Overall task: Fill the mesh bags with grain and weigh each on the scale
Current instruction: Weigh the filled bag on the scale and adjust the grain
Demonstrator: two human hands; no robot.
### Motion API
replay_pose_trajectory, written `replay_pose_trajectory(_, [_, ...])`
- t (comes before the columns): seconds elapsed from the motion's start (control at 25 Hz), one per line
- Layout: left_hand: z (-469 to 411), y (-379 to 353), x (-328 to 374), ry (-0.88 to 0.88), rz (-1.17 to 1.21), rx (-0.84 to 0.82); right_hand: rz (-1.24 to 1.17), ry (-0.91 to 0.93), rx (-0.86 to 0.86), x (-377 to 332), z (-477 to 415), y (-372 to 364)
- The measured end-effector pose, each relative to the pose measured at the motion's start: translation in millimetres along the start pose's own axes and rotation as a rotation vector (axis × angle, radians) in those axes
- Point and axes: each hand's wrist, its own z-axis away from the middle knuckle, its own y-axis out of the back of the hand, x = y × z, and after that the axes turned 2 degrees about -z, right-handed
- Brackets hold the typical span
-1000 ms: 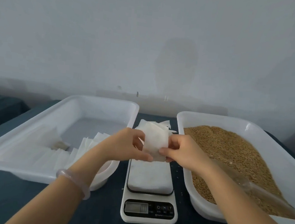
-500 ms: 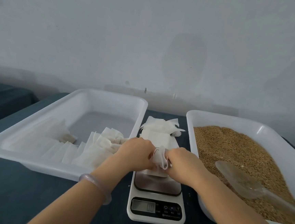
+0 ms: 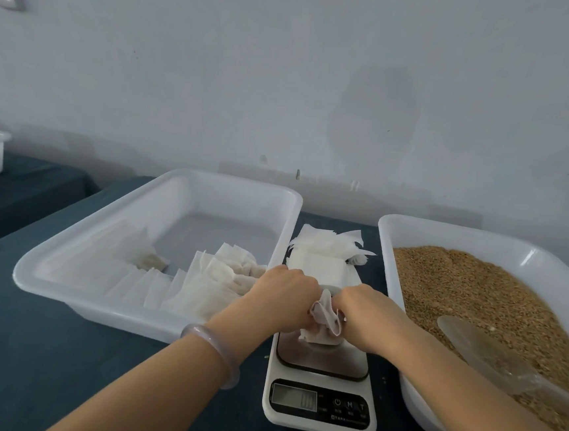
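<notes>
Head view: mesh bag (image 3: 324,316) now down on the scale (image 3: 318,400) (ready for grain, I'd say), left hand (image 3: 283,294) and right hand (image 3: 364,311) pinching it.

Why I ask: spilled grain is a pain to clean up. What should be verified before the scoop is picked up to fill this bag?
1. Grip on the mesh bag: ok; left hand and right hand both pinch its top.
2. Open bag mouth: cannot tell; the top looks crumpled between the hands.
3. Bag over the scale: ok; it sits above the platform.
4. Zeroed display: cannot tell; the digits are blurred.
5. Reachable scoop: ok; it lies on the grain in the right tray.
6. Free hand for scooping: not ok; both hold the bag.
</notes>
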Motion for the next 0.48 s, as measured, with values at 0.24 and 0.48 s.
replay_pose_trajectory(0.24, [-9.3, 4.7, -1.2, -0.069, -0.035, -0.039, -0.036, 0.012, -0.021, -1.6, -1.6, -0.6])
replay_pose_trajectory(0.48, [-3.4, 8.2, -5.0, -0.094, 0.036, -0.054, -0.116, 0.019, 0.012, 3.1, 3.4, -1.9])
